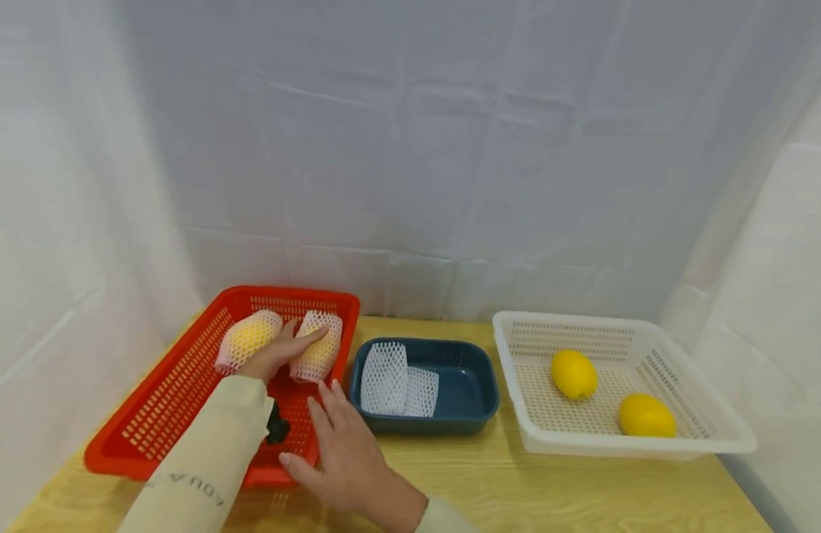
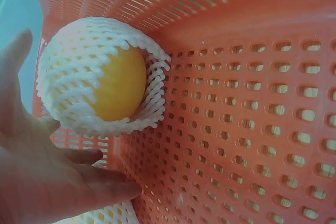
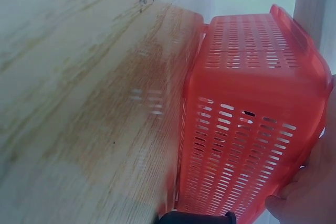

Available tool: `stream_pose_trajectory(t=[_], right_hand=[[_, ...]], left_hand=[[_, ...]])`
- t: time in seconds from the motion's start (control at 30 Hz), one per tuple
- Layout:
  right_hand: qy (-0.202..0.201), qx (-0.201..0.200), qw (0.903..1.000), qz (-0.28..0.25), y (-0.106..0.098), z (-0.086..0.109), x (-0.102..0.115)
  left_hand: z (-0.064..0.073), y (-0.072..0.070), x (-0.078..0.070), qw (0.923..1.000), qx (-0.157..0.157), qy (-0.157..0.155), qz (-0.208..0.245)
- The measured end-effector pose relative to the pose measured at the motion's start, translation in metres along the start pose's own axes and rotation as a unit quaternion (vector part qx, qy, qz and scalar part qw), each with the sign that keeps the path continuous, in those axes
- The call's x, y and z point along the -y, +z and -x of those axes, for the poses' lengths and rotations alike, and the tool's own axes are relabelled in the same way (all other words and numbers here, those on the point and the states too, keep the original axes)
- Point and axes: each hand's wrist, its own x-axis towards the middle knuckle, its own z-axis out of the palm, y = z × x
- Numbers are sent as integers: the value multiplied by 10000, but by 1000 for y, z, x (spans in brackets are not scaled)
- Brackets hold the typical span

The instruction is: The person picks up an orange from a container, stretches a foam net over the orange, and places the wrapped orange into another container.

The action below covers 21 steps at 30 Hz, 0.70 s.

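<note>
Two yellow fruits in white foam nets, a left one (image 1: 246, 342) and a right one (image 1: 312, 368), lie inside the red basket (image 1: 150, 426). My left hand (image 1: 281, 354) reaches in between them with fingers extended, overlapping the right fruit in the head view. In the left wrist view, one netted fruit (image 2: 118, 85) rests against the basket wall, its yellow skin showing at the net's opening, beside the spread fingers. My right hand (image 1: 350, 455) is at the basket's right front edge, fingers extended; the right wrist view shows part of this hand (image 3: 310, 187) by the rim.
Right of the red basket stands a dark blue tray (image 1: 468, 426) with empty foam nets (image 1: 385, 381) in its left half. A white basket (image 1: 526, 437) farther right holds two bare lemon-like fruits (image 1: 574, 374). Pale sheets (image 1: 410, 148) hang around the wooden table (image 1: 490, 488).
</note>
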Motion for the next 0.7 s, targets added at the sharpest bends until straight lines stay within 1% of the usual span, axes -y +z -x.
stream_pose_trajectory(t=[0.07,0.17,0.27,0.37,0.43,0.57,0.67,0.7], right_hand=[[8,1,10000,-34,0,1,1],[-23,-54,10000,-64,0,1,2],[-45,-108,9999,-87,-1,1,2],[-42,-27,9999,-121,-2,1,1],[-63,73,9999,-124,-4,0,-1],[-181,258,9992,-265,-19,-2,-5],[-294,356,9985,-280,-38,-2,-9],[-333,405,9983,-243,-46,-2,-10]], left_hand=[[1,0,0,10000,83,-20,-15],[3,1,-2,9999,113,11,-56],[4,1,-6,9999,123,117,16],[8,-1,-10,9997,203,126,87],[10,-2,-14,9996,197,179,118],[13,-11,-25,9992,174,361,32],[19,-17,-39,9989,176,434,59],[23,-19,-44,9989,211,414,81]])
